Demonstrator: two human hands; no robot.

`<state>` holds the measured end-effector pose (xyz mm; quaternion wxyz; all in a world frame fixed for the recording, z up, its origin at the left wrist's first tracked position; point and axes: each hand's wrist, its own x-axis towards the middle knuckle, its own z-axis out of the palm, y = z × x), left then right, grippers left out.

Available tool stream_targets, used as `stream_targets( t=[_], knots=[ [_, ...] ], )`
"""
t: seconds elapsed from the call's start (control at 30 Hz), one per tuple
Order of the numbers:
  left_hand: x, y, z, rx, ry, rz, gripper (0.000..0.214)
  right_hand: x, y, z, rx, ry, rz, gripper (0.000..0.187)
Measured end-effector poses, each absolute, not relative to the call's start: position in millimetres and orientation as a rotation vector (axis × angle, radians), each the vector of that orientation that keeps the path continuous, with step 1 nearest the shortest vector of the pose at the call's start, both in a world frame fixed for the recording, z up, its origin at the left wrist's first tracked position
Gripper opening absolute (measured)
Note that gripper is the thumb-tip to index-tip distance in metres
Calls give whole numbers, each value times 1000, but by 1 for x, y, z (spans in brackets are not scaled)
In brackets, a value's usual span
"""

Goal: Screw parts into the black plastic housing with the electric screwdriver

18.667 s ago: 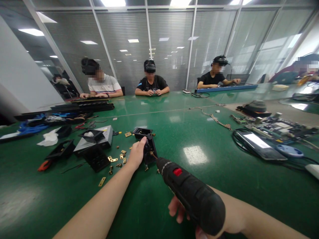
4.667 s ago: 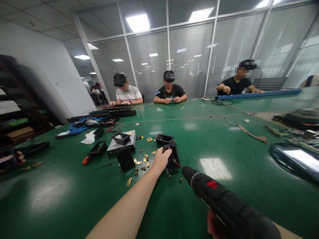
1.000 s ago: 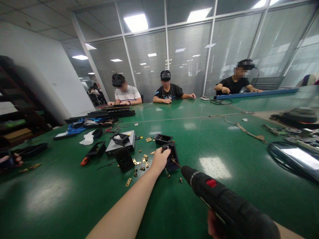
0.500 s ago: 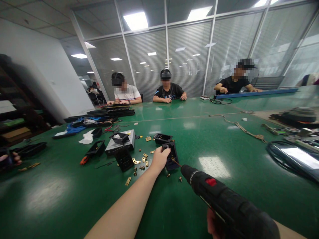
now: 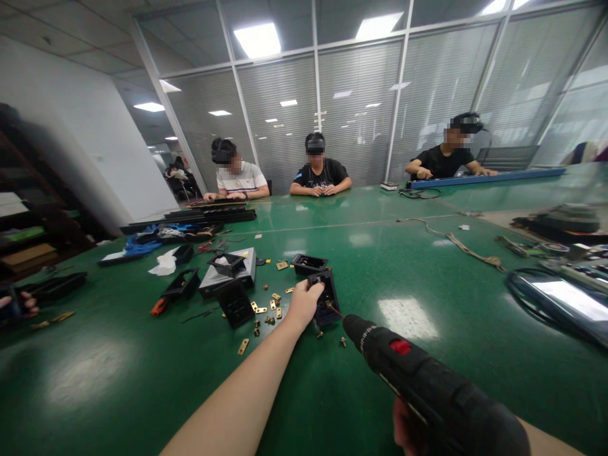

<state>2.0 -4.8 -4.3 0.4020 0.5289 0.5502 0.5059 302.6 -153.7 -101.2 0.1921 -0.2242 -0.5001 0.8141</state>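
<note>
Black plastic housing (image 5: 327, 297) lies on the green table (image 5: 142, 380), gripped at its near left edge by the left hand (image 5: 303, 303), fingers curled over the rim. The right hand (image 5: 403, 427) (mostly hidden at the bottom edge) is wrapped around a black electric screwdriver (image 5: 427, 392), whose bit (image 5: 334, 310) points into the housing. Brass hinges (image 5: 266, 309) lie scattered just left of it, beside a second black tray (image 5: 310, 263).
</note>
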Motion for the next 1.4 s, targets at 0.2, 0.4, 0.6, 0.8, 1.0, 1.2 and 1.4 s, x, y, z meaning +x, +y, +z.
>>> stream_targets(
  t=[0.2,0.4,0.6,0.8,1.0,1.2,1.4],
  knots=[
    [1,-4,-5,1336,1372,1282,35,307,-162,-98,-645,-1445,2222,90],
    [1,-5,-5,1323,1369,1275,34,302,-151,-104,-623,-1430,2304,74],
    [1,-6,-5,1330,1377,1277,34,306,-138,-104,-610,-1363,2439,65],
    [1,-6,-4,1340,1388,1281,34,307,-136,-113,-608,-1282,2453,70],
    [2,-7,-4,1318,1377,1288,35,311,-144,-122,-625,-1253,2384,62],
    [1,-7,-5,1325,1396,1287,34,310,-146,-129,-611,-1306,2348,93],
    [1,-6,-4,1325,1377,1281,35,311,-140,-125,-594,-1347,2413,71]
  ],
)
